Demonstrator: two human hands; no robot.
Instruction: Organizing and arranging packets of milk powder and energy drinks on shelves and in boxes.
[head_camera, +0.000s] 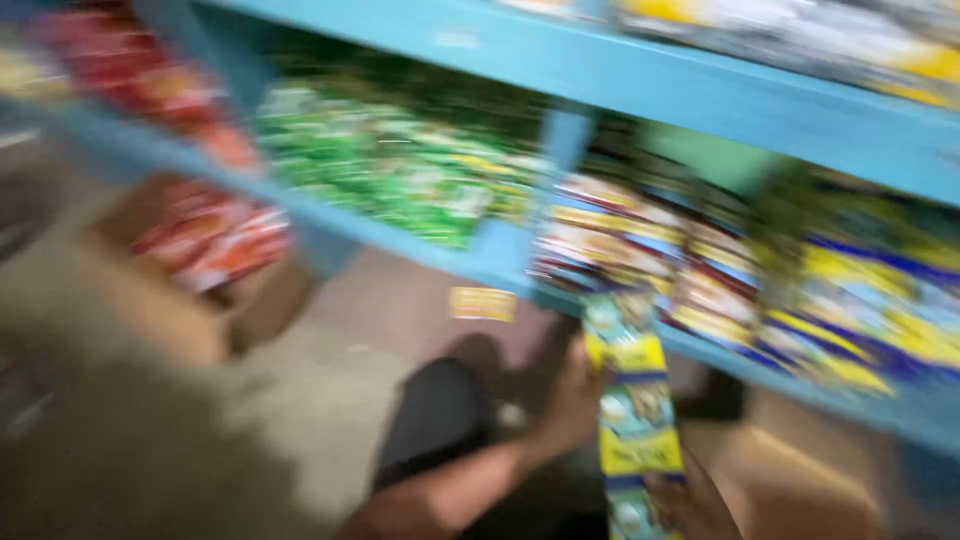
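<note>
**Both hands on packet strip, low at shelf front**

Heavy motion blur; fine detail unreadable.

- Left hand (572, 400): forearm reaching up from bottom centre, wrist bent, fingers wrapped onto left edge of strip (632, 420). Closed around it, mid-height.
- Right hand (692, 505): only partly visible at bottom edge, pressed against strip's lower right. Looks like a grip on the strip, but exact finger closure impossible to tell through blur.
- Strip: vertical chain of blue-yellow packets, running from shelf (700, 95) lip down to frame bottom, top end touching stacked packets (640, 240) of same kind in lower right bay.
- Left bay: green packets (400, 165). Far left: red packets (215, 235) in open cardboard box (180, 325) on floor.
- Dark knee (440, 415) just left of left forearm.
</note>
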